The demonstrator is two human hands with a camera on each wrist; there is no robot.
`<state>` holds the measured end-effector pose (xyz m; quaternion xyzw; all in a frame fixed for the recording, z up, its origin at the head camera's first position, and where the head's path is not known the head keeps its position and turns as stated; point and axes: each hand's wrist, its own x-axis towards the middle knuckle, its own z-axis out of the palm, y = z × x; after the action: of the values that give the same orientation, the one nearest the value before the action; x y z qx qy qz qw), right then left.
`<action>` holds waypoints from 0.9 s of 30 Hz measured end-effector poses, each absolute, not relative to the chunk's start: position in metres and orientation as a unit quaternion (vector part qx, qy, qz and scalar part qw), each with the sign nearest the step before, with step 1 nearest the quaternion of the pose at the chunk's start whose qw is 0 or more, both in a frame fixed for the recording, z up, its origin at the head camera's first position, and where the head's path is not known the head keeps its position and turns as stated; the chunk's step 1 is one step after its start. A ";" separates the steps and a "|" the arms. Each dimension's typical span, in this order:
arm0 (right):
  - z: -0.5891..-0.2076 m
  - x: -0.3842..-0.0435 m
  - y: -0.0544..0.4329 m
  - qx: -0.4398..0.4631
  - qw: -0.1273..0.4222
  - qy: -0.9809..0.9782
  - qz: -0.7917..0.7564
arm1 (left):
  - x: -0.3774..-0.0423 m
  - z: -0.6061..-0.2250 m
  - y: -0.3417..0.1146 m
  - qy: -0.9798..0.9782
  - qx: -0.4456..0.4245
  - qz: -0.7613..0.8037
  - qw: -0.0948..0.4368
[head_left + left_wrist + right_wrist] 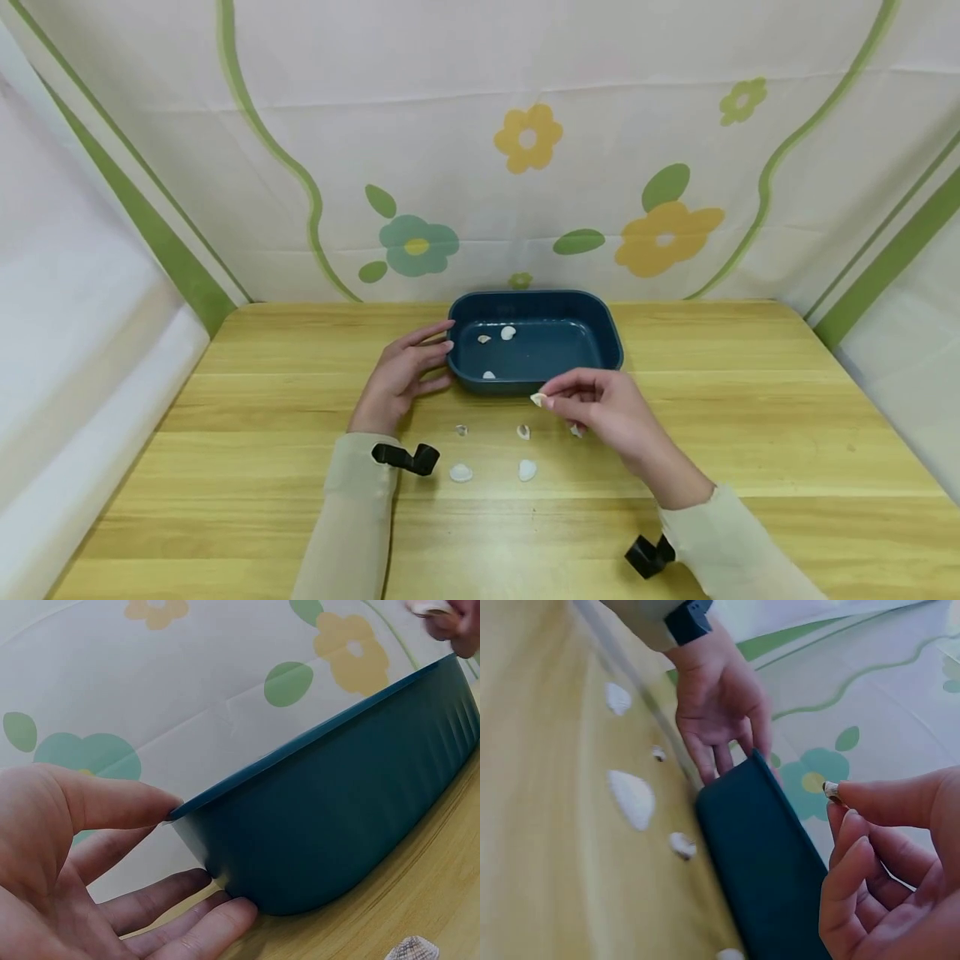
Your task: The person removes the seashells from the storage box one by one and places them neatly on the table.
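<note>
A dark blue rectangular basin point(536, 387) stands on the wooden table. Against its left wall rest the fairly straight fingers of my left hand point(401, 375); in the left wrist view, the thumb touches the rim and other fingertips meet the lower side. Just in front of the basin's near rim, my right hand point(611, 408) pinches a small seashell point(537, 399) between thumb and forefinger. Inside the basin lie a brownish shell point(483, 339), a white shell point(508, 332) and another pale shell point(489, 375), partly hidden by the near wall.
Several shells lie on the table before the basin, among them a white shell point(461, 472), another white one point(527, 470) and a small spiral-looking shell point(523, 432). One shell point(576, 431) sits partly behind my right hand. A flowered cloth point(450, 150) hangs behind the table.
</note>
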<state>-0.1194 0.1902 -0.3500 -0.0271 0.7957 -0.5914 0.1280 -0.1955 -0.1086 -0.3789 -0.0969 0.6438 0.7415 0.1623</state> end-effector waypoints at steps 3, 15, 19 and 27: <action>-0.357 -0.113 0.194 -0.023 0.129 0.797 -0.590 | -0.195 -0.379 -0.109 0.643 -0.096 0.742 0.160; -0.381 -0.098 0.203 -0.023 0.172 0.787 -0.592 | -0.194 -0.378 -0.108 0.644 -0.097 0.742 0.162; -0.383 -0.094 0.206 -0.024 0.184 0.792 -0.582 | -0.194 -0.378 -0.108 0.641 -0.095 0.744 0.162; -0.386 -0.087 0.216 -0.022 0.190 0.804 -0.563 | -0.193 -0.378 -0.108 0.639 -0.095 0.747 0.158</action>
<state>-0.0867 0.2159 -0.3863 -0.0220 0.8042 -0.5627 0.1902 -0.1933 -0.1082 -0.3781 -0.0950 0.6388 0.7469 0.1583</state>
